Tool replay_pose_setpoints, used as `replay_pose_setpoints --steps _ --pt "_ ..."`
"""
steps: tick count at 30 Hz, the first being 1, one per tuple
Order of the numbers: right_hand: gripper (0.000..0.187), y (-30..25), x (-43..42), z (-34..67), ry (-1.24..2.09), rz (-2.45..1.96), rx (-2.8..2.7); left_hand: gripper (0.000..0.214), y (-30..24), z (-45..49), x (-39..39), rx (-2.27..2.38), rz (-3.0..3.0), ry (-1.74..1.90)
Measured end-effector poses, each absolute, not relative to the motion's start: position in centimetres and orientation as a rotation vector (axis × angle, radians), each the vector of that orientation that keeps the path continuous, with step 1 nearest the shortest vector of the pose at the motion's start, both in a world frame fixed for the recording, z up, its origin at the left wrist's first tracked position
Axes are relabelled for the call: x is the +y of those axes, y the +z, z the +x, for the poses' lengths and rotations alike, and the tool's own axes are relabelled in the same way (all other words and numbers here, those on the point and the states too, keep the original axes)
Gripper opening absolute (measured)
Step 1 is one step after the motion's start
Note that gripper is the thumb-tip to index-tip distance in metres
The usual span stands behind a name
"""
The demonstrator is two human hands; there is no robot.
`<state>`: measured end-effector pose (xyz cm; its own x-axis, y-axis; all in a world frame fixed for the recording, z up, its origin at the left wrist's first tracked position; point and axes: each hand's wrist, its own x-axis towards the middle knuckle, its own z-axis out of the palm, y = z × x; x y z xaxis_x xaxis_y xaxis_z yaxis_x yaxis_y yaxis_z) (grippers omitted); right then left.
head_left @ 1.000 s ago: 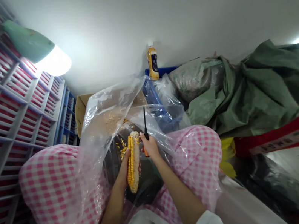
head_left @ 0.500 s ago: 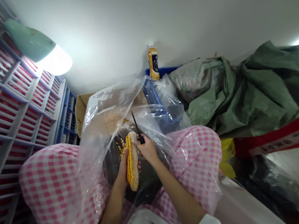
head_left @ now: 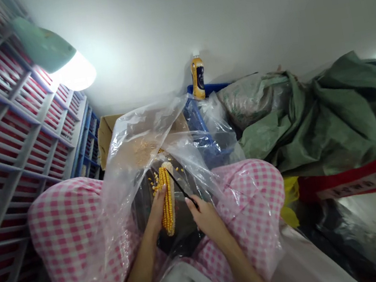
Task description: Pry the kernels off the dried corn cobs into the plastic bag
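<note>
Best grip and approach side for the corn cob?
Probably the middle of the corn cob, from the left, where the left hand holds it: it's slim and elongated, and the dark tool in the right hand slants to its far end from the right.

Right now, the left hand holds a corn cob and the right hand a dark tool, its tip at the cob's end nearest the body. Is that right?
Not quite: the head view shows the tip of the dark tool at the far end of the corn cob. The left hand holds the cob and the right hand the tool.
</note>
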<state>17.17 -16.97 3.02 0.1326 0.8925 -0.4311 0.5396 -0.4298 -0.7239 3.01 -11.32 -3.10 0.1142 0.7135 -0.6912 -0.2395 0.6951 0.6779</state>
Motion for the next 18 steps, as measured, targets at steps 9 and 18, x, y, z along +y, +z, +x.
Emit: replay_pose_setpoints --steps 9,18 --pt "0.038 5.3 -16.7 19.2 1.223 -2.155 -1.445 0.047 -3.1 2.7 -11.2 1.263 0.574 0.768" --pt "0.042 4.9 -17.7 19.2 1.36 -2.135 -1.307 0.039 -3.7 2.9 -11.3 1.172 0.237 0.834"
